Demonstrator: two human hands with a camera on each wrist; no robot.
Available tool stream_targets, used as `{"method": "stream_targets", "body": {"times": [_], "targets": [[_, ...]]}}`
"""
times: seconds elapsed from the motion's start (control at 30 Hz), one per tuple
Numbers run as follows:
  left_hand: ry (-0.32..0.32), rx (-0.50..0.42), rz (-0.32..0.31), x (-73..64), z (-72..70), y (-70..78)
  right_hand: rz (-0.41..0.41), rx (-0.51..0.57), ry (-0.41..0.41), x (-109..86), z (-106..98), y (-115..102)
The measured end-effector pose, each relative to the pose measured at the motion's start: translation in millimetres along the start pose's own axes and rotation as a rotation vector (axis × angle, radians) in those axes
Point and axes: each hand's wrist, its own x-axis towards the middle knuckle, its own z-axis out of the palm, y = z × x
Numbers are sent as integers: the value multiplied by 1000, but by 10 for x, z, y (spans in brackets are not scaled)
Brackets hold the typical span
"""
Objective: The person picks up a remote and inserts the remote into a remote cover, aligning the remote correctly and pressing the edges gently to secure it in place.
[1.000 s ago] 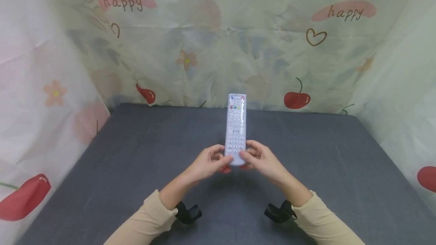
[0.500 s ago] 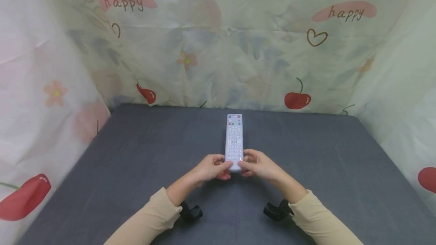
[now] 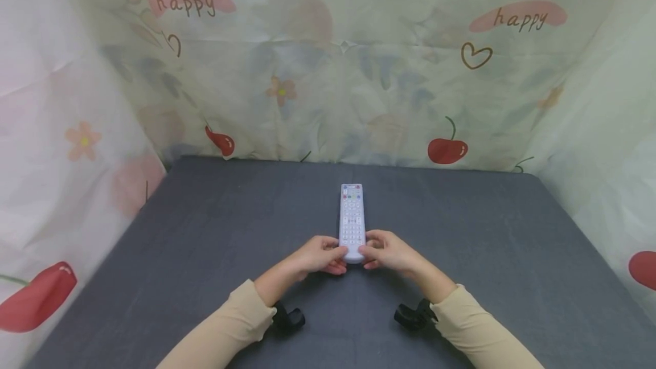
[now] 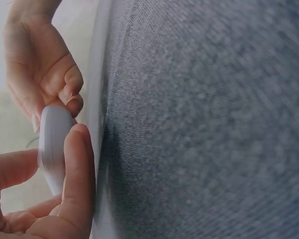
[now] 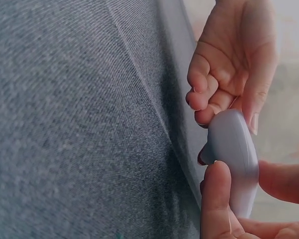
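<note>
A white remote control (image 3: pixel 352 221) points away from me at the middle of the dark cloth-covered table, its buttons facing up. My left hand (image 3: pixel 320 255) pinches its near left corner, thumb on top and fingers curled beneath. At the near right corner my right hand (image 3: pixel 389 252) pinches it the same way. Both wrist views show the rounded near end of the remote (image 4: pixel 52 139) between thumbs and fingers, close over the cloth. In the right wrist view the fingertips (image 5: pixel 217 184) sit under the remote (image 5: pixel 234 149).
The dark grey table (image 3: pixel 205 215) spreads out on all sides of the hands. A printed curtain (image 3: pixel 343 84) with cherries and hearts hangs behind it, with more curtain at both sides. A black wrist mount (image 3: pixel 288 319) sticks out below each sleeve.
Both hands have lowered the remote control toward the table and nearer to me. Its far end has tipped down, so it now lies flatter. Both hands keep their hold.
</note>
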Motion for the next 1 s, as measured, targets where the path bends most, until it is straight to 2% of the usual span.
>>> {"method": "stream_targets", "body": {"times": [0.33,0.6,0.87,1.0], "targets": [[13,48,-3,40,-1,-26,26,-21,38,-1,11,30],[23,106,-22,19,-14,-19,54,-66,68,12,15,62],[21,144,-23,-4,-16,-9,47,-100,79,-8,17,55],[43,169,-9,-20,-48,20,37,-122,89,-16,0,42]]}}
